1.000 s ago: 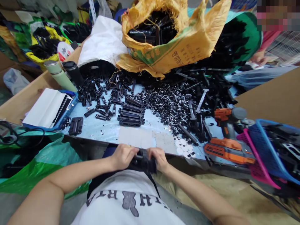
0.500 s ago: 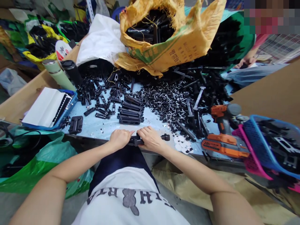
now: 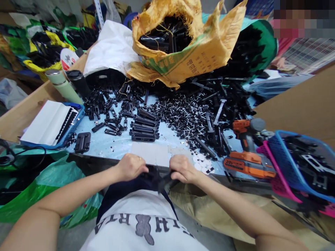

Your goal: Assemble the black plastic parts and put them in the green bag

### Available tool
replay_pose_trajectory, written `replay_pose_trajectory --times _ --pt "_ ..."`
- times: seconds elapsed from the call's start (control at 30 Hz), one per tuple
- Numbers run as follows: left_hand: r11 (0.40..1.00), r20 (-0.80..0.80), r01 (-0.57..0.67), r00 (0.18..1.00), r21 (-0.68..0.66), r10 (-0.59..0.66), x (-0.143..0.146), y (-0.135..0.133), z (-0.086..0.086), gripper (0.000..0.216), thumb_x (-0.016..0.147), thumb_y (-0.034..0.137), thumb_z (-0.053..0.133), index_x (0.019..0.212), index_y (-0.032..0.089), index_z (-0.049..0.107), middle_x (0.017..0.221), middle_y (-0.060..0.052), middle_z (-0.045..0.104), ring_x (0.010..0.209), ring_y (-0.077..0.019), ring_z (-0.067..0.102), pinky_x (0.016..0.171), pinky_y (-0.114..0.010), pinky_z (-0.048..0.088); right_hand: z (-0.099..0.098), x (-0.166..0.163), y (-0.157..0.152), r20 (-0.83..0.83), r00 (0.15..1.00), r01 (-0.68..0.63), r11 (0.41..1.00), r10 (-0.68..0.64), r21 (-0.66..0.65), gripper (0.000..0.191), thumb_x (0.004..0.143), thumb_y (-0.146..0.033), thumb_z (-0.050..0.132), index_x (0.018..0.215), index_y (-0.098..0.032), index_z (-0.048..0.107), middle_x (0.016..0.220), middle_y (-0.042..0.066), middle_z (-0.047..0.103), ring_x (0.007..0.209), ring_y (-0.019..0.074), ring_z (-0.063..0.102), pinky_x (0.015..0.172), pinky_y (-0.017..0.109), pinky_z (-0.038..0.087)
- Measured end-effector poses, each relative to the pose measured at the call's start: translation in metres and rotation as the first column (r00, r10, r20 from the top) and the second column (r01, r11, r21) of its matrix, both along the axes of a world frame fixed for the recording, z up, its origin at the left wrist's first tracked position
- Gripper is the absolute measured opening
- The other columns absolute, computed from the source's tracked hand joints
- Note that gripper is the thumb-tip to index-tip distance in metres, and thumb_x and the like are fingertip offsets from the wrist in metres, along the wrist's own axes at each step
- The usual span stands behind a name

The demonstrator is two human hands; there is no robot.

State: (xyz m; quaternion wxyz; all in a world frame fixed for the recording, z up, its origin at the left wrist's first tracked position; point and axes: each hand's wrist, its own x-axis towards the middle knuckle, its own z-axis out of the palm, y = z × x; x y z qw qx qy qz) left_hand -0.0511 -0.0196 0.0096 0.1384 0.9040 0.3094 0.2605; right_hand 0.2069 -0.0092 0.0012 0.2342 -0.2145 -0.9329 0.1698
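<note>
My left hand [image 3: 131, 167] is closed around one end of a black plastic bracket-like part [image 3: 158, 179], just off the front edge of the table. Its other end is in my closed right hand [image 3: 183, 168]. The part is blurred and dark against my dark shorts, so its exact shape is hard to make out. Beyond my hands, a stack of long black plastic parts [image 3: 143, 131] lies on the blue table surface. A loose black part [image 3: 82, 142] rests to the left, close to the edge.
Small screws or pins [image 3: 183, 115] lie heaped mid-table. An orange cordless drill [image 3: 247, 157] lies right, beside a blue basket [image 3: 281, 153] of black parts. A yellow sack [image 3: 206, 62] stands behind. Two tumblers [image 3: 62, 85] and a paper-filled basket [image 3: 56, 144] are left. Another person sits back right.
Both hands have come down and toward my body, off the table edge. They have moved farther apart, with the black part now stretching between them.
</note>
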Motion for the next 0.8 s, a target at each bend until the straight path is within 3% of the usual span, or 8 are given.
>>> replay_pose_trajectory --times 0.1,0.17,0.27,0.37,0.47,0.63,0.7,0.8 --pt "0.970 0.385 0.237 0.901 -0.049 -0.201 0.020 -0.029 0.014 0.063 0.094 0.048 0.007 0.063 0.017 0.051 0.051 -0.003 0.052 0.048 -0.0116 0.050 0.051 -0.025 0.038 -0.018 -0.018 -0.027 -0.344 0.928 -0.211 0.965 0.147 -0.157 0.060 0.091 -0.059 0.014 0.063 -0.020 0.049 0.054 0.001 0.043 0.052 0.0147 0.044 0.057 0.030 0.036" --pt "0.977 0.568 0.212 0.807 -0.021 -0.163 0.038 -0.044 0.015 0.062 0.094 0.050 0.007 0.066 0.018 0.052 0.053 -0.003 0.052 0.050 -0.0121 0.051 0.052 -0.025 0.040 -0.032 -0.042 -0.037 -0.520 0.853 -0.180 0.963 0.052 -0.199 0.054 0.089 -0.062 0.022 0.071 -0.021 0.052 0.064 0.003 0.049 0.059 0.0162 0.049 0.060 0.031 0.040" --pt "0.991 0.623 0.008 0.777 0.130 -0.088 0.057 -0.050 -0.002 0.064 0.091 0.057 0.010 0.088 0.016 0.059 0.073 -0.008 0.063 0.072 -0.0167 0.061 0.064 -0.029 0.047 -0.046 -0.076 -0.031 -0.689 0.659 0.138 0.949 -0.303 -0.284 0.049 0.089 -0.061 0.018 0.092 -0.025 0.051 0.091 0.007 0.054 0.079 0.0197 0.056 0.071 0.037 0.045" --pt "0.966 0.353 -0.088 0.936 0.245 -0.004 0.055 -0.030 -0.032 0.077 0.084 0.069 0.008 0.111 0.017 0.058 0.092 -0.012 0.066 0.091 -0.0216 0.061 0.078 -0.034 0.049 -0.044 -0.071 -0.006 -0.612 0.579 0.491 0.830 -0.538 -0.265 0.040 0.090 -0.053 0.021 0.106 -0.025 0.044 0.112 0.011 0.050 0.105 0.0242 0.052 0.086 0.045 0.042" --pt "0.984 -0.094 -0.134 0.985 0.115 0.145 0.033 0.010 -0.057 0.073 0.079 0.074 0.026 0.119 0.021 0.057 0.102 -0.013 0.065 0.098 -0.0245 0.060 0.086 -0.037 0.046 -0.028 0.000 0.022 -0.357 0.527 0.812 0.581 -0.772 -0.057 0.040 0.083 -0.049 0.044 0.110 -0.019 0.044 0.121 0.019 0.048 0.120 0.0304 0.042 0.096 0.051 0.034" --pt "0.964 -0.345 -0.265 0.902 0.034 0.261 0.013 0.055 -0.073 0.048 0.088 0.046 0.046 0.129 0.022 0.049 0.132 -0.013 0.050 0.130 -0.0262 0.036 0.108 -0.045 0.027 0.007 0.173 0.041 -0.175 -0.063 0.979 -0.095 -0.983 0.183 0.054 0.076 -0.050 0.051 0.114 -0.012 0.045 0.120 0.026 0.048 0.121 0.0393 0.040 0.094 0.057 0.032" --pt "0.917 -0.283 -0.394 0.874 0.062 0.395 0.026 0.068 -0.073 0.056 0.088 0.048 0.042 0.135 0.019 0.040 0.143 -0.013 0.036 0.137 -0.0269 0.022 0.112 -0.046 0.018 0.020 0.216 0.045 0.101 -0.151 0.987 -0.144 -0.983 0.077 0.048 0.071 -0.051 0.057 0.103 -0.016 0.050 0.106 0.027 0.055 0.107 0.0407 0.051 0.086 0.054 0.039" --pt "0.817 -0.224 -0.577 0.798 -0.014 0.560 0.055 0.106 -0.068 0.065 0.090 0.054 0.028 0.138 0.010 0.035 0.147 -0.015 0.028 0.140 -0.0266 0.012 0.112 -0.043 0.018 0.037 0.240 0.058 0.408 0.084 0.942 -0.061 -0.909 -0.329 0.034 0.069 -0.050 0.061 0.085 -0.022 0.051 0.082 0.019 0.062 0.076 0.0309 0.063 0.069 0.043 0.048"
